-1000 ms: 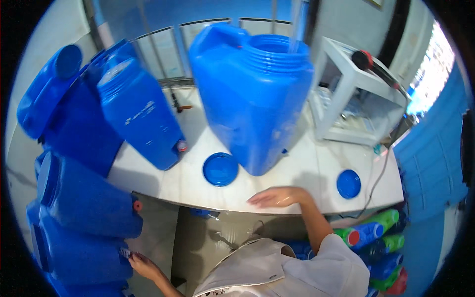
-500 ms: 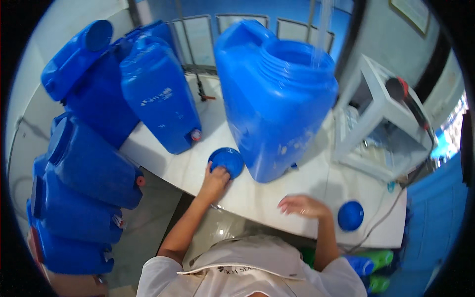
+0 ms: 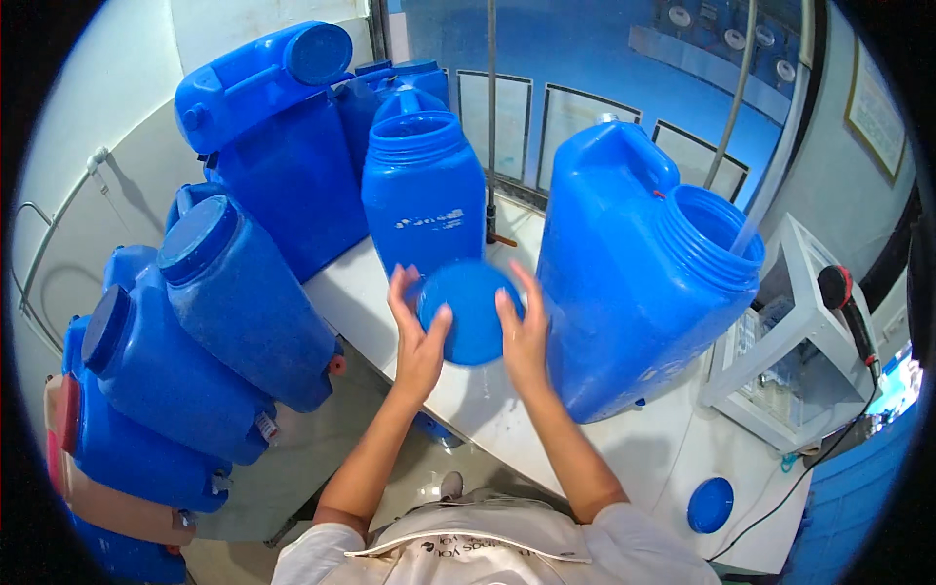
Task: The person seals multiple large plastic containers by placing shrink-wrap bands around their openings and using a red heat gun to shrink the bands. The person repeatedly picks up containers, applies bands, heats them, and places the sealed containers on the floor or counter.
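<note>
A round blue lid (image 3: 472, 317) is held up between both my hands, its flat top toward me. My left hand (image 3: 419, 336) grips the lid's left side with the thumb on top. On the opposite side my right hand (image 3: 523, 331) closes round the rim in the same way. Just beyond the lid stands an uncapped blue jug (image 3: 425, 195) with a threaded mouth. To the right a larger uncapped jug (image 3: 624, 283) stands with a clear stream or tube (image 3: 749, 234) at its mouth. Another blue lid (image 3: 710, 505) lies on the white table (image 3: 643, 448).
Several capped blue jugs (image 3: 244, 292) crowd the left side, with more jugs (image 3: 283, 185) behind. A white-framed box (image 3: 795, 341) stands at the right, with a black-and-red corded tool (image 3: 850, 307) on top. A metal pipe (image 3: 491, 117) rises behind the table.
The blue lid has come up off the table, and my right hand has joined the left on it. My view has shifted left, and the smaller jug's open mouth now faces me.
</note>
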A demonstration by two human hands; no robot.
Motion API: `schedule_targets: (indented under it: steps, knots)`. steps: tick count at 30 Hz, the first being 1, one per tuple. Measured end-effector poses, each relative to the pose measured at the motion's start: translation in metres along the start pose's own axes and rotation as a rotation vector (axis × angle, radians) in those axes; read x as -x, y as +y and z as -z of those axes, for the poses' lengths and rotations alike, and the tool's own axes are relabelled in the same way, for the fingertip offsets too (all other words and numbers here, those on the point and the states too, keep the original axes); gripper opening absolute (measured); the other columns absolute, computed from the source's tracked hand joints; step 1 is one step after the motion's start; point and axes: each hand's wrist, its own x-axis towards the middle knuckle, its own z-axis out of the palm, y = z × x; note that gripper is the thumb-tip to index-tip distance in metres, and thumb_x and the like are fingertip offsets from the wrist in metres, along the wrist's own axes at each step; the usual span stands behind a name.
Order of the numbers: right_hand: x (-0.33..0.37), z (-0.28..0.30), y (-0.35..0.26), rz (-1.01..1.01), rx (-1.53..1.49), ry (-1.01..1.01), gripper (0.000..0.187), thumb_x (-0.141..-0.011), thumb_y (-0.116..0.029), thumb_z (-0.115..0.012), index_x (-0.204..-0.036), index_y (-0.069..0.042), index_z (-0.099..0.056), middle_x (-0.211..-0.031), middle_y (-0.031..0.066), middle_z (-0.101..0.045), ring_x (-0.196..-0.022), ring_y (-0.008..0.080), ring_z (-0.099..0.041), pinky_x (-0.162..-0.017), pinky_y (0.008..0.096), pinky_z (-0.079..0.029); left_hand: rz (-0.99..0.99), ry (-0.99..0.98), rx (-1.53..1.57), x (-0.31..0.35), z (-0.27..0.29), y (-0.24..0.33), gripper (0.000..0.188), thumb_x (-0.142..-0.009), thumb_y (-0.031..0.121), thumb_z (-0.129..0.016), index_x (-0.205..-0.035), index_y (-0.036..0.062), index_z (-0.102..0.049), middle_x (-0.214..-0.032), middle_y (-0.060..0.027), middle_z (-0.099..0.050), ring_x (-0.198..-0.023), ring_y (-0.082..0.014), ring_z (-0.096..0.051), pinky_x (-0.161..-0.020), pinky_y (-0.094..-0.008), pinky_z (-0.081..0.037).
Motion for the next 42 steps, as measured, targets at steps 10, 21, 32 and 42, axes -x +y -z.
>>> schedule_targets:
  steps: [10,21,32,42]
  knots:
    - [-0.277,-0.083,-0.017,0.628,0.649,-0.599,0.041,-0.087,-0.024,-0.043,-0.112,0.006,-0.055,-0.122,0.0212,-0.052,-0.117,0.0321,-0.046,-0.101,0.0334,-0.032,0.086,-0.052,-0.633,-0.270,0.016,0.030,0.037,-0.083,0.020,-0.037,-0.105,0.0073,-0.063,-0.114,-0.0151,-0.058,-0.115,-0.0303,-0.049,-0.097,-0.0424,-0.031]
    - [-0.221,-0.104,-0.023,0.541,0.492,-0.244,0.033,-0.084,-0.009,-0.035,-0.095,0.009,-0.060,-0.106,0.0235,-0.059,-0.102,0.0339,-0.056,-0.090,0.0368,-0.043,-0.181,-0.062,-0.757,-0.250,0.032,0.032,0.036,-0.079,0.015,-0.038,-0.099,0.0008,-0.064,-0.113,-0.0228,-0.057,-0.105,-0.0352,-0.054,-0.091,-0.0473,-0.035]
    - [-0.123,-0.156,-0.096,0.454,1.029,-0.037,0.050,-0.091,-0.037,-0.040,-0.106,0.008,-0.054,-0.101,0.0258,-0.059,-0.101,0.0374,-0.053,-0.090,0.0475,-0.038,-0.335,0.218,-0.569,-0.293,0.068,-0.043,0.044,-0.092,0.026,-0.032,-0.112,-0.0070,-0.054,-0.119,-0.0217,-0.053,-0.111,-0.0343,-0.050,-0.097,-0.0393,-0.034]
    - [-0.168,-0.112,-0.094,-0.020,0.386,-0.047,0.071,-0.093,-0.051,-0.017,-0.095,0.005,-0.061,-0.090,0.0288,-0.061,-0.094,0.0418,-0.057,-0.083,0.0453,-0.043,0.225,-0.168,-0.136,-0.289,0.079,-0.036,0.074,-0.092,0.055,-0.017,-0.134,-0.0046,-0.029,-0.136,-0.0232,-0.030,-0.128,-0.0337,-0.025,-0.106,-0.0387,-0.019]
